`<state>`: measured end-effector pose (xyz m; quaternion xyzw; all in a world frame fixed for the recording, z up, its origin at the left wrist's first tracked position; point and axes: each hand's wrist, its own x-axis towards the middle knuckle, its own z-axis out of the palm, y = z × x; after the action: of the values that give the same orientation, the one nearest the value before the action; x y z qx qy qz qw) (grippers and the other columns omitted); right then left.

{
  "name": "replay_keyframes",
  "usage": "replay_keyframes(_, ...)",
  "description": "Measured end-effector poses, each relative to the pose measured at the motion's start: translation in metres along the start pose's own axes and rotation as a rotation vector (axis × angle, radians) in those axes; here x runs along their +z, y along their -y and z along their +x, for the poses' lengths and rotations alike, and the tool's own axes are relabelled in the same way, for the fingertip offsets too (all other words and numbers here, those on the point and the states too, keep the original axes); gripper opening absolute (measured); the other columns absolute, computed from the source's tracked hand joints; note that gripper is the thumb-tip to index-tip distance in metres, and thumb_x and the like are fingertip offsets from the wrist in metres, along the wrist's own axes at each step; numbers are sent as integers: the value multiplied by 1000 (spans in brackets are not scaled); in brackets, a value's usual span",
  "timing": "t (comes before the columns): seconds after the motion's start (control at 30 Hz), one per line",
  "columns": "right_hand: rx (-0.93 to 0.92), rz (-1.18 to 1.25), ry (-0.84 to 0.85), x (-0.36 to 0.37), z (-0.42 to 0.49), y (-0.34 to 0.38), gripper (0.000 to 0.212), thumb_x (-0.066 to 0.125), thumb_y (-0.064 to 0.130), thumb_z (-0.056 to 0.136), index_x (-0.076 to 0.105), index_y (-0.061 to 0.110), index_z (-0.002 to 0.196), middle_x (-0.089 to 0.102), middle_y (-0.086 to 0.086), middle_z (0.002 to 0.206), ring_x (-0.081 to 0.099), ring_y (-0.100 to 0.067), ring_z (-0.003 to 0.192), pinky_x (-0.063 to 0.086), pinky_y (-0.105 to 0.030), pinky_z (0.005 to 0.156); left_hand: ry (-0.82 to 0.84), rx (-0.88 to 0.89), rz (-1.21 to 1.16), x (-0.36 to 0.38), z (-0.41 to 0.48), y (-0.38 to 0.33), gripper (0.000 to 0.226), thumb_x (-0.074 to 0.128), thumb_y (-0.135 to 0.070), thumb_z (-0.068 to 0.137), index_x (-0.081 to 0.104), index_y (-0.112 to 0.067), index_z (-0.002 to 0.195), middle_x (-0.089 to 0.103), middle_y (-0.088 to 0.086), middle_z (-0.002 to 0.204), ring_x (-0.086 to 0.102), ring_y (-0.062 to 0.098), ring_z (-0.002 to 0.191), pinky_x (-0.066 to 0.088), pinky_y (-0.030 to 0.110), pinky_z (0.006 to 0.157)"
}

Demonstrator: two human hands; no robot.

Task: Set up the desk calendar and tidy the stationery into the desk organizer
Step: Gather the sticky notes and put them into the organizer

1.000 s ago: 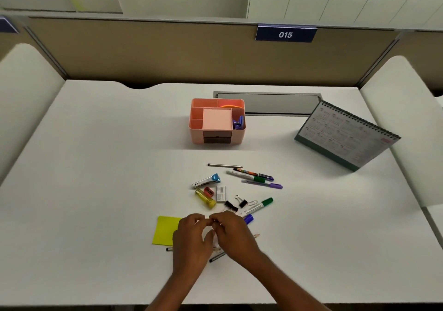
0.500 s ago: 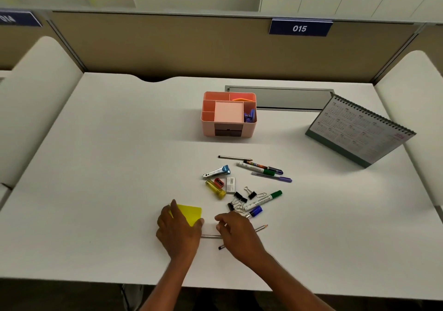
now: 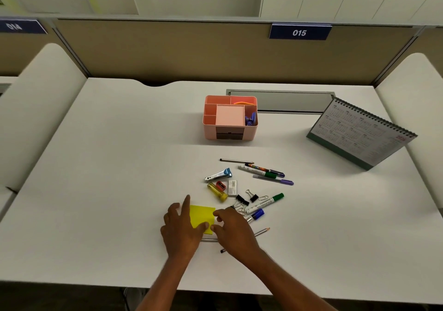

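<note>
Hands meet low in the frame's centre over a yellow sticky-note pad point(image 3: 201, 216) on the white worktop point(image 3: 96, 190); left hand point(image 3: 181, 231), which a second ago was bunched with the right, now pinches the pad's edge, forefinger raised; right hand point(image 3: 231, 230) touches its near corner, fingers curled, grip unclear; pencils beneath are half hidden; pink desk organizer point(image 3: 230, 119) waits at centre, calendar point(image 3: 359, 131) already upright at right.

Two bare forearms and hands point(image 3: 206, 231), no sleeves, rings or watch
</note>
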<state>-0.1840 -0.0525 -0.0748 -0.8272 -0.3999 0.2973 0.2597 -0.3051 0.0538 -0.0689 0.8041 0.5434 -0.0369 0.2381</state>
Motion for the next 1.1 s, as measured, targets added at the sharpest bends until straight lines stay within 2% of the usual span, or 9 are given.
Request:
replay_keyframes(0.07, -26, -129, 5, 6, 5, 1, 52, 65, 46, 93, 53, 23, 138, 57, 0, 126, 55, -18, 116, 50, -35, 89, 46, 48, 93, 1, 2, 3, 92, 69, -62, 86, 21, -39, 161, 25, 4, 159, 31, 25, 145, 44, 42, 105)
replay_keyframes(0.17, -72, -362, -11, 14, 13, 4, 70, 68, 55, 87, 44, 18, 142, 56, -5, 128, 55, -26, 113, 48, -40, 84, 45, 71, 118, -1, 7, 3, 80, 75, -53, 84, 38, -40, 154, 29, 4, 155, 33, 26, 142, 44, 42, 103)
replay_keyframes(0.33, -64, -442, -19, 19, 23, 8, 74, 76, 49, 81, 44, 17, 139, 55, -6, 132, 55, -26, 112, 48, -40, 81, -25, 156, -2, -4, 13, 5, 45, 84, -33, 79, 60, -32, 117, 52, -2, 128, 52, 24, 119, 50, 38, 85)
replay_keyframes(0.47, -8, -196, -47, 15, 18, 7, 59, 70, 45, 88, 49, 27, 140, 56, 3, 134, 53, -20, 121, 51, -38, 88, -88, 220, -371, -7, 17, 6, 23, 73, -15, 92, 58, -33, 89, 67, -13, 90, 64, 11, 84, 51, 33, 66)
replay_keyframes(0.6, 32, 130, -281, -18, 23, 12, 24, 61, 34, 98, 63, 33, 122, 68, 14, 113, 61, -7, 105, 51, -26, 86, -83, 188, -757, -18, 23, -8, 12, 72, -21, 93, 65, -28, 100, 71, -8, 92, 68, 14, 85, 58, 36, 66)
replay_keyframes(0.73, 5, 276, -377, -72, 42, 17, 11, 65, 26, 98, 72, 30, 106, 72, 16, 99, 65, -4, 92, 54, -31, 82, -68, 145, -983, -34, 39, -35, 17, 74, -22, 94, 66, -34, 104, 73, -4, 93, 73, 22, 86, 64, 38, 63)
replay_keyframes(0.83, -121, 184, -434, -108, 59, 19, 18, 65, 16, 98, 75, 23, 112, 75, 9, 107, 66, -8, 98, 54, -31, 90, -107, 280, -865, -49, 54, -64, 27, 75, -18, 94, 68, -38, 110, 74, -12, 93, 73, 13, 90, 64, 31, 72)
replay_keyframes(0.93, -207, -32, -442, -139, 80, 22, 23, 61, 18, 101, 73, 23, 120, 75, 3, 111, 65, -16, 102, 52, -28, 89, -247, 479, -739, -75, 73, -100, 20, 78, -21, 91, 73, -37, 103, 73, -20, 97, 71, 4, 94, 59, 18, 70)
replay_keyframes(1.1, -336, -159, -554, -186, 108, 30, 22, 66, 18, 98, 74, 20, 118, 76, -5, 104, 66, -24, 94, 53, -31, 76, -435, 743, -525, -114, 112, -152, 15, 79, -22, 91, 79, -20, 106, 77, -7, 103, 71, 7, 89, 59, 21, 75)
